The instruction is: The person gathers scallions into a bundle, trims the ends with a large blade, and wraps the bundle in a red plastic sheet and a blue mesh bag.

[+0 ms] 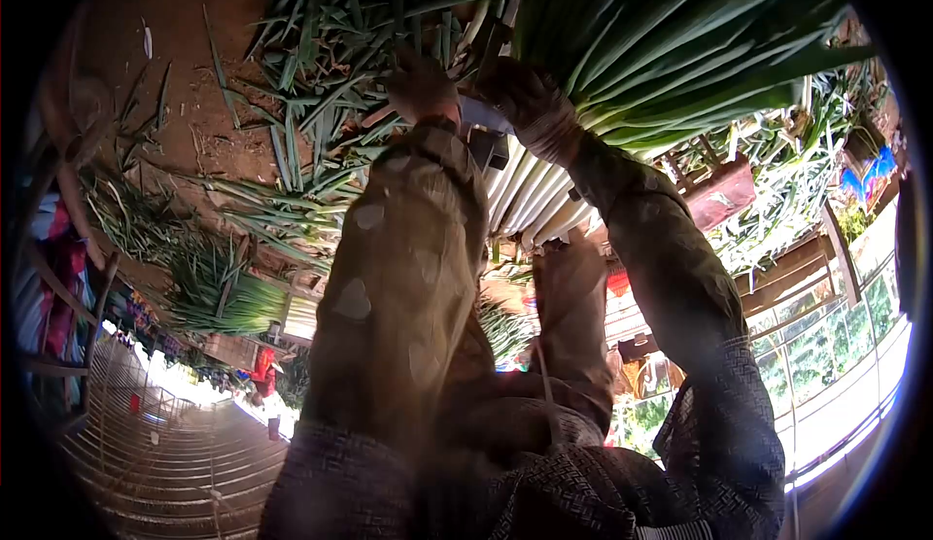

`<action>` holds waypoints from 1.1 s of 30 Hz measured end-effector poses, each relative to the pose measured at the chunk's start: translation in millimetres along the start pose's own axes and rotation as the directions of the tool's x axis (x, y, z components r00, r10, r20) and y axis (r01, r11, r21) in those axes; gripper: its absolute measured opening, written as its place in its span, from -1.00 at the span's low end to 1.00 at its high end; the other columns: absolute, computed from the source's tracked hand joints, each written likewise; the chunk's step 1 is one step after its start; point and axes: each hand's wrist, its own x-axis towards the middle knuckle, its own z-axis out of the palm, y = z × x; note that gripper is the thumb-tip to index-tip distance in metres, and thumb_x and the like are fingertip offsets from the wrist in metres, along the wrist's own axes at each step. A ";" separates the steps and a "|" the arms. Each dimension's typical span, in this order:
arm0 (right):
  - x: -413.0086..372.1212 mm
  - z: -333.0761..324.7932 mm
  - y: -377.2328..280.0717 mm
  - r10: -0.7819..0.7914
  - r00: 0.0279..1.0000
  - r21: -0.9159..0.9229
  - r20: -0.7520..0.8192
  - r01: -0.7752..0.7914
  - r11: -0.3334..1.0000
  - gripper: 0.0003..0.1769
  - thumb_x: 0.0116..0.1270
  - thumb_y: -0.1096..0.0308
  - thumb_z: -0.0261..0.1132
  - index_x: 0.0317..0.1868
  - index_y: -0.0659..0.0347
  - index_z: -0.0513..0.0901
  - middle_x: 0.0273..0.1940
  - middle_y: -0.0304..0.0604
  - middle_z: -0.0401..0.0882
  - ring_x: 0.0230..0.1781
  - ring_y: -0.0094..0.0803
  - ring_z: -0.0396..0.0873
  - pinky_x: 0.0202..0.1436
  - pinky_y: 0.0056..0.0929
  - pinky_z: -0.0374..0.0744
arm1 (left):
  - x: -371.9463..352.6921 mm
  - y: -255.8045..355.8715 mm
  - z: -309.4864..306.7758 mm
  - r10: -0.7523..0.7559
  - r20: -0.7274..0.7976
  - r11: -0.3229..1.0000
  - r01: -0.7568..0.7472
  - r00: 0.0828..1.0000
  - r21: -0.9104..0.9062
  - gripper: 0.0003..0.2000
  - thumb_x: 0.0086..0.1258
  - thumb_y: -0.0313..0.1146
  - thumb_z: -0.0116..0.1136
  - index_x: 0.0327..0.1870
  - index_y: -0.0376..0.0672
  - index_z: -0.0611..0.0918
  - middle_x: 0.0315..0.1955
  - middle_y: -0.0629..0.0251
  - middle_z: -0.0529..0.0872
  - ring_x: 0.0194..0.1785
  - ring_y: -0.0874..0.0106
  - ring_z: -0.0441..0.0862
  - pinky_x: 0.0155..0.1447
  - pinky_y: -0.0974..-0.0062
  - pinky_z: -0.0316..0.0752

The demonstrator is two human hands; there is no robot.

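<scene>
Open-air farm packing shed, bare dirt floor (194, 64), big green onion bundles (680, 44) stacked, trimmed leaves (311, 93) strewn about, wooden crates (777, 273), ribbed roofing (165, 462), sunlit greenery (826, 346) beyond the open side

Dirt floor (117, 34) at 10 o'clock, strewn with loose green leaves (311, 73) toward 11. 1 small onion bundle (219, 292) at 9, striped cloth (53, 278) beyond it at the edge. Wire grid (165, 452) at 7. Red-brown box (719, 195) at 3, wooden beams (787, 273) just below.
</scene>
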 end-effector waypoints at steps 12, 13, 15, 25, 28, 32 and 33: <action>-26.2 -61.9 -59.0 0.588 0.809 0.392 0.013 -0.545 0.741 -0.77 0.33 0.45 0.25 -0.01 0.23 0.57 -0.15 0.02 0.62 -0.18 -0.01 0.61 -0.10 -0.13 0.58 | 10.0 -7.5 8.6 0.080 0.057 0.987 -0.087 0.995 0.136 -0.49 0.51 0.03 -0.04 -0.25 -0.34 0.68 -0.31 -0.26 0.71 -0.18 -0.13 0.69 -0.23 -0.04 0.52; -42.3 -49.2 -72.7 0.716 0.696 0.442 0.053 -0.659 0.609 -0.80 0.36 0.41 0.25 -0.04 0.24 0.57 -0.20 0.03 0.61 -0.22 0.01 0.62 -0.11 -0.11 0.59 | 11.1 -11.7 6.6 0.152 0.102 0.972 -0.167 0.983 0.165 -0.50 0.50 0.04 -0.04 -0.22 -0.32 0.67 -0.28 -0.25 0.71 -0.17 -0.12 0.69 -0.23 -0.03 0.52; -76.4 -6.3 -101.2 0.843 0.455 0.438 0.288 -0.845 0.306 -0.82 0.39 0.32 0.26 -0.09 0.23 0.59 -0.26 0.05 0.60 -0.29 0.05 0.62 -0.18 -0.12 0.60 | 15.1 -18.8 7.1 0.291 0.190 0.922 -0.328 0.938 0.207 -0.52 0.49 0.04 -0.02 -0.16 -0.29 0.67 -0.23 -0.22 0.72 -0.16 -0.10 0.70 -0.22 -0.01 0.53; -50.0 64.3 -129.7 0.730 0.462 0.016 0.504 -0.849 0.527 -0.87 0.13 0.28 0.36 -0.29 0.03 0.70 -0.35 -0.12 0.69 -0.26 -0.17 0.69 -0.29 -0.24 0.65 | 6.8 -5.9 4.7 0.119 0.076 0.979 -0.130 0.990 0.159 -0.30 0.50 0.19 -0.09 -0.15 -0.52 0.64 -0.18 -0.25 0.71 -0.10 -0.10 0.68 -0.05 0.06 0.55; -57.1 61.7 -129.6 0.735 0.552 0.210 0.394 -0.833 0.513 -0.90 0.13 0.31 0.36 -0.32 0.04 0.71 -0.34 -0.11 0.69 -0.33 -0.14 0.69 -0.33 -0.21 0.65 | 2.1 4.1 2.0 0.062 0.094 0.996 -0.069 0.994 0.063 -0.32 0.51 0.17 -0.08 -0.13 -0.51 0.64 -0.18 -0.26 0.71 -0.07 -0.10 0.67 -0.02 0.08 0.53; -60.5 68.8 -131.4 0.785 0.495 0.375 0.373 -0.854 0.361 -0.90 0.26 0.37 0.28 -0.24 0.16 0.69 -0.34 -0.07 0.70 -0.40 -0.25 0.71 -0.38 -0.28 0.65 | -2.9 9.4 0.5 0.081 0.046 0.995 -0.078 0.996 -0.058 -0.44 0.43 0.10 0.03 -0.17 -0.39 0.68 -0.18 -0.25 0.70 -0.09 -0.14 0.65 -0.06 0.02 0.52; -57.6 67.0 -133.3 0.835 0.408 0.506 0.369 -0.842 0.188 -0.88 0.30 0.39 0.26 -0.21 0.20 0.67 -0.34 -0.07 0.71 -0.40 -0.29 0.71 -0.38 -0.30 0.65 | -0.3 6.7 3.2 0.107 0.041 0.993 -0.105 0.993 -0.054 -0.43 0.43 0.11 0.04 -0.17 -0.40 0.67 -0.18 -0.26 0.70 -0.08 -0.14 0.65 -0.06 0.03 0.52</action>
